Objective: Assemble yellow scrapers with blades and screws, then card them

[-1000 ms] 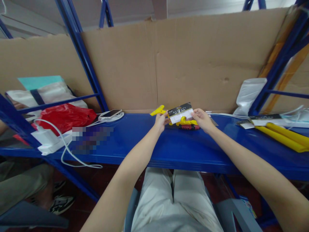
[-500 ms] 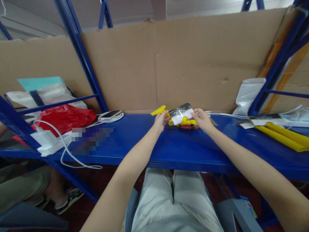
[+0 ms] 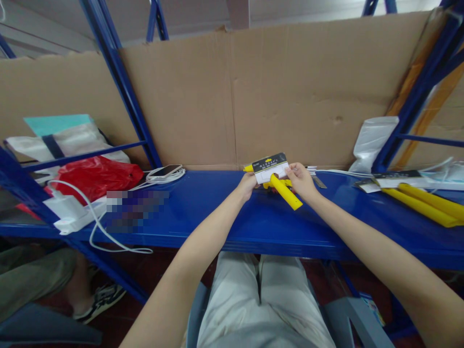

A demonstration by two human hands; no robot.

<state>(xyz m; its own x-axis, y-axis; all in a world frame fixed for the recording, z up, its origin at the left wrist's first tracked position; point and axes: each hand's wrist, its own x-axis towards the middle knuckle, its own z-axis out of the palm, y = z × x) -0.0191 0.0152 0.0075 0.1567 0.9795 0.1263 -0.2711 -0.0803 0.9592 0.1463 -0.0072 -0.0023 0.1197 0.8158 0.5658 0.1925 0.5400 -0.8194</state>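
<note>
Between my hands is a black-and-white packaging card [image 3: 264,175] with printed characters, tilted above the table. A yellow plastic strip or handle [image 3: 287,193] shows in front of it, slanting down to the right; a yellow tip also sticks out behind the card's left edge. My left hand [image 3: 248,185] is closed on the card's lower left side. At the right edge, my right hand [image 3: 301,181] pinches the card with its fingers. More yellow items lie partly hidden beneath the card. A small flat metallic piece [image 3: 319,182] rests just right of my right hand.
Yellow pieces [image 3: 427,205] with cards lie at the right of the blue table [image 3: 203,208]. A white bag [image 3: 375,140] leans by the post. To the left are a phone [image 3: 165,171], cables, a red bag [image 3: 97,178] and a power strip [image 3: 78,223]. Another person's leg shows lower left.
The yellow piece now slants across the card's front toward me, and its left end sticks out less. My left hand has moved slightly right and down. The card has turned a little.
</note>
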